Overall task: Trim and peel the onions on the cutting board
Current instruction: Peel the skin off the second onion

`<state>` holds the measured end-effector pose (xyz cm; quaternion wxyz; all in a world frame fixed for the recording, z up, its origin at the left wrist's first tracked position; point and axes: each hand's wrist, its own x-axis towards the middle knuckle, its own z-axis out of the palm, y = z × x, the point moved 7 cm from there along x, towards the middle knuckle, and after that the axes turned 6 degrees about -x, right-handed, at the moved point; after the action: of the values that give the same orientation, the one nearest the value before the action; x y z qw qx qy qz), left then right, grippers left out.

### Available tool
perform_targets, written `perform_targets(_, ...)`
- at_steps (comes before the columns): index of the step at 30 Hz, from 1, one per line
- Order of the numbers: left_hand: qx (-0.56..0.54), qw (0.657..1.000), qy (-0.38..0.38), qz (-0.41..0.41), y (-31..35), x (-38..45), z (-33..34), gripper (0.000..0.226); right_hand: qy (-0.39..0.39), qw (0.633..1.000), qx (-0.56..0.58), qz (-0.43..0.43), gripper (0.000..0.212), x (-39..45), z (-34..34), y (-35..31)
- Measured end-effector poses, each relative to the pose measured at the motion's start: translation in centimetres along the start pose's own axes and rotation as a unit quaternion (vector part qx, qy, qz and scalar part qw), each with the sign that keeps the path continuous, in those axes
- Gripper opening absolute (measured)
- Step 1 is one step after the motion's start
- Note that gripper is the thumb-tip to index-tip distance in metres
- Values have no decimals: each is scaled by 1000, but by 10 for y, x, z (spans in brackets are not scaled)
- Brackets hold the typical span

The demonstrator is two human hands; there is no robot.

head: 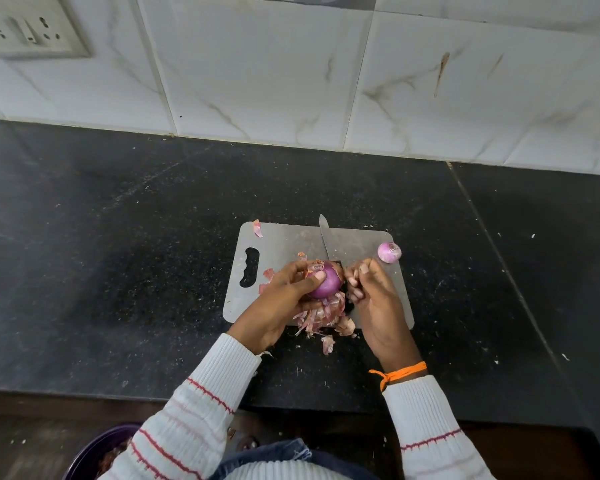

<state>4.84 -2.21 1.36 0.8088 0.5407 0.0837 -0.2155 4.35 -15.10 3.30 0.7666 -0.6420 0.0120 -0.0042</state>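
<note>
While the left hand (pixel 284 299) is cupping a purple onion (pixel 326 283) above the cutting board (pixel 284 242), its fingers wrapping it, the right hand (pixel 378 299) is pinching skin beside it. A peeled onion (pixel 389 252) is lying at the board's far right corner, and a knife (pixel 325 237) is resting on the board behind the hands.
</note>
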Motion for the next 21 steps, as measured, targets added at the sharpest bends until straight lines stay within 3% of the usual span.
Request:
perform_targets(11,-13,1000,6,3,2,1,-2,20,-11,1000,-7,20,26,1,3,3)
perform_targets(15,-11,999,29,21,5,1,-4,38,-33,999,-36,11,24,3,5,6)
perform_targets(18,12,997,58,53,12,-1,-8,46,-105,989,-104,4,39,3,10,13)
perform_targets(21,5,995,65,72,17,-3,-8,35,-99,988,-118,-14,44,4,8,12)
